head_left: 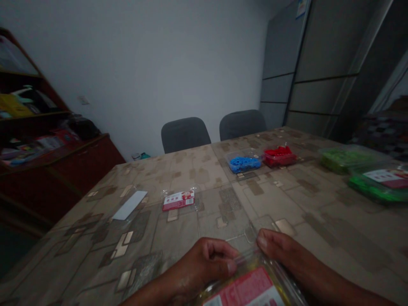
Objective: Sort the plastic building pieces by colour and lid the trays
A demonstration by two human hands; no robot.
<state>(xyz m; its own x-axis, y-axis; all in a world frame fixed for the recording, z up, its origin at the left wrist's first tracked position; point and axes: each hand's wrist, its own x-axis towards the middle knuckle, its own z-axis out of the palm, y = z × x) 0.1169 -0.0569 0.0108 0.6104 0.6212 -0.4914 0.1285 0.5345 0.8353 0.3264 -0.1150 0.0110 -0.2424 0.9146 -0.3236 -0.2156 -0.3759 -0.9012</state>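
A clear plastic box (244,291) with a red and white label and yellow contents lies at the bottom edge, partly cut off by the frame. My left hand (208,265) pinches its far left edge between thumb and fingers. At the far right corner, my right hand (280,248) grips the rim, thumb on top; its other fingers are mostly hidden. The box lid looks closed.
Farther back on the patterned tablecloth (207,170) stand boxes of blue pieces (245,163) and red pieces (279,156). Light green (344,159) and green boxes (376,189) are at right. Two labelled clear lids (178,199) (130,205) lie left. Two chairs (185,134) stand behind.
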